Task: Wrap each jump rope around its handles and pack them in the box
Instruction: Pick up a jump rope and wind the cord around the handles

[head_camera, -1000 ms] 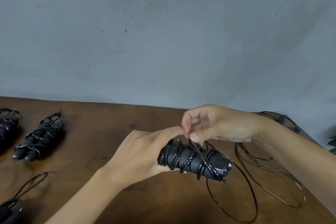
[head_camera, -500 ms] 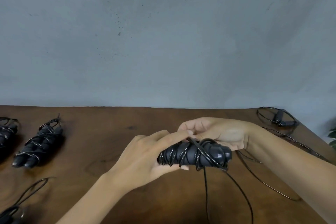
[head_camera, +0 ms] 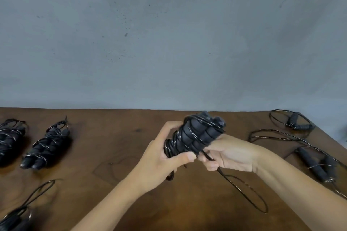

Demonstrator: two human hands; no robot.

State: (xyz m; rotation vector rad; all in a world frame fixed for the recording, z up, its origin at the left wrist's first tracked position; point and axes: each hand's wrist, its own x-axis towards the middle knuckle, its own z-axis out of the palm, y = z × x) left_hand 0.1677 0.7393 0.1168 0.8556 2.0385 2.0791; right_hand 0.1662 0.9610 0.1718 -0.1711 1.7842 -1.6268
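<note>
Head view: wooden table [head_camera: 112,155]; two wrapped bundles [head_camera: 47,142] at left, possibly another partly cut off. Left hand [head_camera: 159,157] and right hand [head_camera: 229,155] grip ribbed black handles [head_camera: 195,137]; thin cable [head_camera: 244,189] trails.

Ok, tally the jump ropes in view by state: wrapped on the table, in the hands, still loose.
Wrapped bundles lying on the table: 2, at far left and beside it
Being wrapped in the hands: 1
Loose, unwrapped: 3, at far right corner, right, bottom left
Total: 6 jump ropes
</note>
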